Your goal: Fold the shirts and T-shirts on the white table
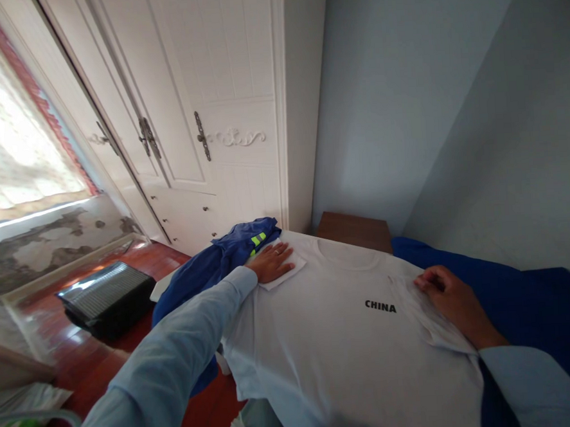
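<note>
A white T-shirt [316,327] with the word CHINA in dark letters lies spread out, its neckline toward the wardrobe. My left hand [271,263] rests flat on the left sleeve area, fingers spread and a ring on one finger. At the other sleeve, on the right, my right hand [447,294] has its thumb and fingers pinched together on the white fabric. Dark blue clothing [196,270] with a yellow-green patch lies just beyond and left of my left hand.
A white wardrobe [237,68] stands ahead. Blue fabric [517,302] extends at the right, near a brown wooden surface [353,230]. On the red floor at the left sits a black case [109,298]. A curtained window [13,120] is far left.
</note>
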The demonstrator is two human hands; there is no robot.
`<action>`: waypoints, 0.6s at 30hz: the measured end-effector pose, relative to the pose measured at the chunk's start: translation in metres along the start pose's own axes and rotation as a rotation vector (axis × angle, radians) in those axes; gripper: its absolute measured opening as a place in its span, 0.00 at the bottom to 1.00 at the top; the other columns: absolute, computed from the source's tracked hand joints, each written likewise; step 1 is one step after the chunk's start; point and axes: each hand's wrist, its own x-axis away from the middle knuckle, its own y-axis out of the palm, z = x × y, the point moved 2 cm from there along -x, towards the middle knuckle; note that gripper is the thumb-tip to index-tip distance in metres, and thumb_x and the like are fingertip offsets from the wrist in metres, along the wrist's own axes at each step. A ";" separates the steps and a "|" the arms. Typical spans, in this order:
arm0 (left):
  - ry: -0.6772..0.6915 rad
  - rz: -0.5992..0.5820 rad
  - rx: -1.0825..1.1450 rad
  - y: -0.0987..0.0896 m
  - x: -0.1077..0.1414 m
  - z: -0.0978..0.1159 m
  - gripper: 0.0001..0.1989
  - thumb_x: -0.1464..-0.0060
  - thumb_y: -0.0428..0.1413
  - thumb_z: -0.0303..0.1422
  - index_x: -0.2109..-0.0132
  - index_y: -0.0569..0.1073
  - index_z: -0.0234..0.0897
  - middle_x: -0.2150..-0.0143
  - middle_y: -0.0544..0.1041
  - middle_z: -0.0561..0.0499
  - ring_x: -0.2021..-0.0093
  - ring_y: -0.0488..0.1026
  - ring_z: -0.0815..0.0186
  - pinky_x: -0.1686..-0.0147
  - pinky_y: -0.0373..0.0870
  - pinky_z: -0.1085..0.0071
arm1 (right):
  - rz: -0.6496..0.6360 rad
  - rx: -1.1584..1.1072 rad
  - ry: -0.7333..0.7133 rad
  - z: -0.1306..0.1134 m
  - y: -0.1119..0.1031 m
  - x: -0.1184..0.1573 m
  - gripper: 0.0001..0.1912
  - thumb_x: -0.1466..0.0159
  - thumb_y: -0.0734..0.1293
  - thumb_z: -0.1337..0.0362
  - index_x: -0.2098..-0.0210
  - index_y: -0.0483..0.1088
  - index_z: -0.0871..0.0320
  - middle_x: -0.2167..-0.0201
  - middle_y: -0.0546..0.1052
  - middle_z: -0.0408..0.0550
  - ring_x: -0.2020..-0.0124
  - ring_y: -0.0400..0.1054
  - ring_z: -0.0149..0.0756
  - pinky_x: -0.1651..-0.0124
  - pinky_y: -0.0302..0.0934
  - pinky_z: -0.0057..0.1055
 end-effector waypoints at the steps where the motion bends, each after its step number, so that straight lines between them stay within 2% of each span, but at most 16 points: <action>1: 0.001 0.007 0.004 0.000 0.000 -0.001 0.37 0.33 0.35 0.54 0.27 0.52 0.36 0.25 0.48 0.39 0.25 0.44 0.54 0.28 0.45 0.52 | -0.004 0.003 -0.003 0.000 0.000 0.000 0.12 0.48 0.65 0.50 0.74 0.63 0.50 0.71 0.77 0.55 0.67 0.71 0.54 0.61 0.64 0.47; 5: 0.003 0.070 0.033 0.003 -0.002 -0.005 0.35 0.32 0.35 0.52 0.28 0.57 0.37 0.26 0.54 0.39 0.26 0.50 0.56 0.28 0.47 0.54 | -0.014 0.021 -0.030 -0.001 -0.001 0.000 0.12 0.47 0.64 0.50 0.74 0.62 0.50 0.72 0.77 0.54 0.69 0.70 0.52 0.62 0.64 0.46; 9: -0.003 0.149 0.097 0.005 -0.001 -0.008 0.35 0.31 0.35 0.50 0.31 0.63 0.29 0.27 0.56 0.36 0.27 0.53 0.56 0.28 0.49 0.57 | -0.011 0.033 -0.033 0.000 0.000 -0.002 0.12 0.48 0.64 0.50 0.74 0.62 0.50 0.72 0.77 0.55 0.69 0.70 0.52 0.63 0.64 0.46; 12: -0.031 0.241 0.214 0.004 0.000 -0.010 0.34 0.32 0.39 0.49 0.35 0.68 0.28 0.29 0.60 0.35 0.28 0.55 0.57 0.27 0.49 0.59 | -0.009 0.043 -0.028 -0.001 -0.001 -0.001 0.11 0.49 0.64 0.51 0.76 0.61 0.49 0.73 0.76 0.54 0.70 0.69 0.52 0.64 0.64 0.46; 16: -0.101 0.348 0.324 0.002 0.002 -0.012 0.31 0.32 0.38 0.48 0.41 0.74 0.31 0.34 0.69 0.39 0.31 0.62 0.59 0.29 0.54 0.60 | -0.003 0.001 -0.039 -0.002 -0.004 0.000 0.10 0.50 0.62 0.55 0.79 0.55 0.50 0.72 0.78 0.53 0.66 0.72 0.52 0.59 0.65 0.45; 18: -0.157 0.407 0.352 0.000 0.005 -0.013 0.33 0.32 0.36 0.48 0.43 0.75 0.30 0.36 0.72 0.39 0.33 0.66 0.57 0.30 0.58 0.59 | 0.018 -0.033 -0.044 -0.004 -0.006 0.001 0.08 0.50 0.60 0.55 0.78 0.56 0.50 0.70 0.79 0.52 0.63 0.74 0.53 0.56 0.66 0.46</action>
